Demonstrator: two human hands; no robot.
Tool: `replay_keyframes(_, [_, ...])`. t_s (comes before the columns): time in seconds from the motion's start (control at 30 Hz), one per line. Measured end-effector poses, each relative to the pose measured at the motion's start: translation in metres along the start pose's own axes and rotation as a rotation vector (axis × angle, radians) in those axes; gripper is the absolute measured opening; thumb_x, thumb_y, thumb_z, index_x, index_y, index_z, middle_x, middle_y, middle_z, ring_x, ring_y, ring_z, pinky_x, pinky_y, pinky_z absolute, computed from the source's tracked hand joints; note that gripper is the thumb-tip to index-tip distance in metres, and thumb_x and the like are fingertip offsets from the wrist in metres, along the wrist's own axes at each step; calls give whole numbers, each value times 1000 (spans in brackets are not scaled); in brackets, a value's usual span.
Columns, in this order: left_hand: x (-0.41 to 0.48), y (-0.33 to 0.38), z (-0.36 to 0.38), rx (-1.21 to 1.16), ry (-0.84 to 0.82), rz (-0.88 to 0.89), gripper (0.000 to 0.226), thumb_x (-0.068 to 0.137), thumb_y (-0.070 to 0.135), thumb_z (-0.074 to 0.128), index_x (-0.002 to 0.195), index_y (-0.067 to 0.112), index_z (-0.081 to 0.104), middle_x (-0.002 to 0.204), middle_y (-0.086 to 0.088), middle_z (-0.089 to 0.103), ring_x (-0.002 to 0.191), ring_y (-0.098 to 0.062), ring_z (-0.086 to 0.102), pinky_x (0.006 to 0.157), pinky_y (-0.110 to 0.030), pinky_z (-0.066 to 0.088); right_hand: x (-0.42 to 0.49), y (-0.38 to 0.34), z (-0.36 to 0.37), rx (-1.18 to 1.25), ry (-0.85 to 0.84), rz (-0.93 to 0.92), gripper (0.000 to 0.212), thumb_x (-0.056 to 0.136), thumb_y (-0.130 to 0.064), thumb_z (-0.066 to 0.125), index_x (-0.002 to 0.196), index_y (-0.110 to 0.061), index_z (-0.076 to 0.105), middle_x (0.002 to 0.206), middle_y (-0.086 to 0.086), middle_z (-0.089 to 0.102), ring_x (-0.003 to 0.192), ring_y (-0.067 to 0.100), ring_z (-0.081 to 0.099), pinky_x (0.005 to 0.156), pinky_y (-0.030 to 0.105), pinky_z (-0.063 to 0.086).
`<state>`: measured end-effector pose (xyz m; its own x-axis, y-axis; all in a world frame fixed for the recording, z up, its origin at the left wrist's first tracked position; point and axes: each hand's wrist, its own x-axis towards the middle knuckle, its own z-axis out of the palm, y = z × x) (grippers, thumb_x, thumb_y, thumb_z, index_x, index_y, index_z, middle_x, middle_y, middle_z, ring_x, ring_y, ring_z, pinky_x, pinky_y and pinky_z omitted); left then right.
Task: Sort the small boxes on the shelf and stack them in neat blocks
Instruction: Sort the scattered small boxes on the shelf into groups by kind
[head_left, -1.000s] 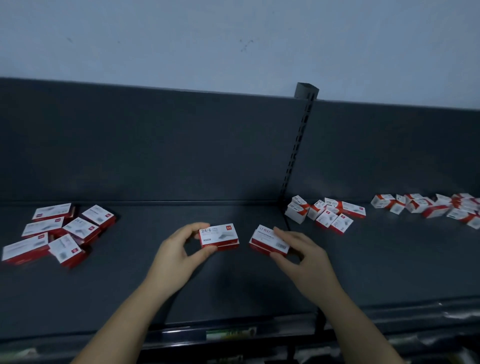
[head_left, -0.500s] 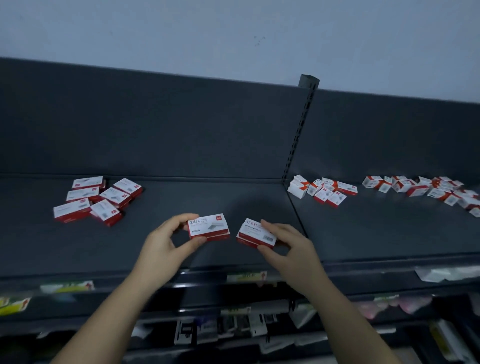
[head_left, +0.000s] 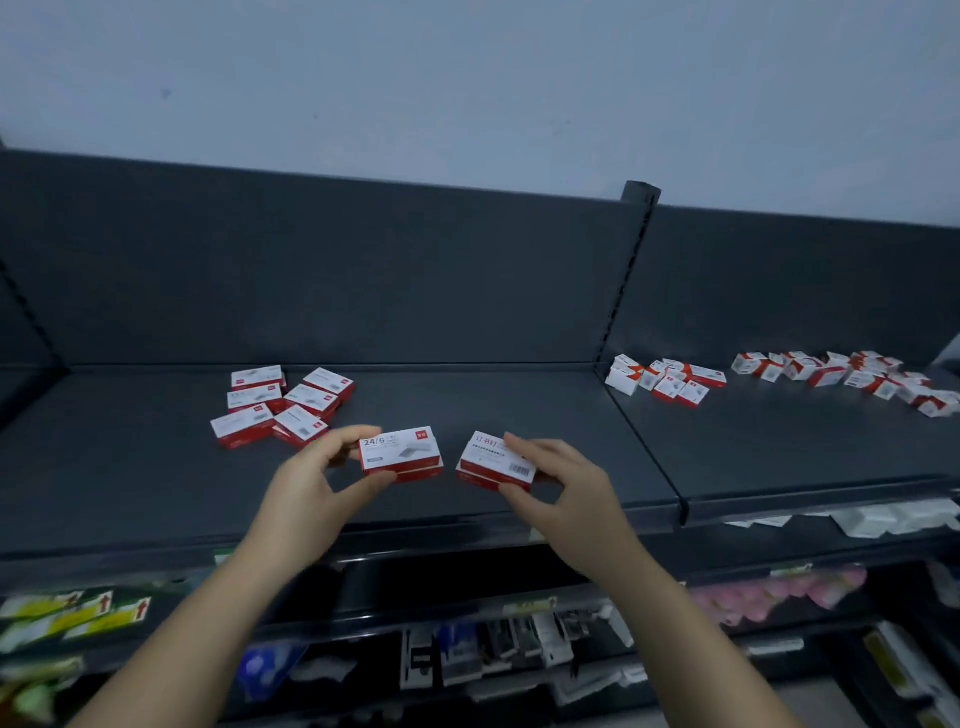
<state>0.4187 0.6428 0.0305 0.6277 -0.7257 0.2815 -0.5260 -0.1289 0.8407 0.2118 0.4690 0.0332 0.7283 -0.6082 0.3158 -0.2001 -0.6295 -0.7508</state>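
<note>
My left hand (head_left: 317, 480) grips a small stack of two red-and-white staple boxes (head_left: 401, 452), its top marked 24/6, just above the dark shelf (head_left: 156, 478). My right hand (head_left: 561, 480) grips another stack of two such boxes (head_left: 493, 460) beside it, barcode side up. A gap separates the two stacks. Several larger boxes (head_left: 283, 405) lie loosely grouped at the left rear of the shelf. Several smaller boxes (head_left: 665, 379) lie scattered past the shelf joint, with more small boxes (head_left: 852, 376) further right.
A slotted upright post (head_left: 626, 270) divides the dark back panel. Below the shelf's front edge (head_left: 415, 530), lower shelves hold mixed stationery (head_left: 493, 649), yellow-green packs (head_left: 67, 618) and pink items (head_left: 774, 597). White packets (head_left: 888, 519) sit under the right shelf.
The view has pulled back and tilted down, so the lower shelves now show. Both hands keep their box stacks, held side by side near the shelf's front.
</note>
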Motion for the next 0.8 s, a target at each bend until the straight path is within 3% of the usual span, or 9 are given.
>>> replay_keyframes(0.13, [16, -33, -48, 8, -9, 3, 44, 75, 21, 81, 100, 49, 56, 101, 29, 63, 95, 21, 52, 76, 3, 36, 25, -24, 50, 23, 60, 6, 48, 86, -14, 74, 130, -26, 62, 114, -19, 61, 107, 2, 58, 95, 20, 46])
replay_keyframes(0.3, [32, -84, -104, 13, -66, -18, 43, 78, 23, 79, 103, 50, 57, 110, 28, 60, 104, 10, 56, 81, -3, 40, 49, -48, 120, 27, 78, 22, 49, 84, -12, 75, 129, -29, 62, 113, -21, 61, 106, 3, 58, 95, 19, 45])
replay_keyframes(0.4, [36, -106, -122, 1, -87, -14, 41, 79, 23, 78, 105, 47, 59, 113, 27, 60, 104, 14, 54, 84, -6, 40, 57, -58, 151, 19, 46, 45, 49, 84, -14, 75, 129, -30, 62, 113, -21, 60, 108, 3, 58, 96, 17, 44])
replay_keyframes(0.57, [41, -133, -134, 9, -84, -46, 45, 77, 20, 80, 106, 47, 58, 113, 29, 57, 104, 21, 50, 82, 2, 38, 72, -65, 183, -18, -24, 94, 50, 86, -17, 74, 132, -28, 60, 114, -22, 58, 110, 3, 57, 97, 15, 43])
replay_keyframes(0.67, [39, -151, -137, -9, -57, -95, 46, 76, 22, 81, 105, 49, 57, 112, 27, 60, 104, 15, 54, 84, -5, 40, 79, -62, 198, -15, -66, 123, 50, 85, -14, 74, 132, -27, 60, 111, -22, 58, 101, 1, 56, 90, 13, 44])
replay_keyframes(0.8, [36, -175, -137, 38, -54, -161, 44, 76, 23, 81, 111, 41, 60, 112, 22, 63, 104, 7, 57, 87, -14, 44, 88, -59, 221, -24, -117, 143, 51, 84, -14, 76, 131, -26, 62, 111, -19, 61, 103, -2, 58, 91, 9, 43])
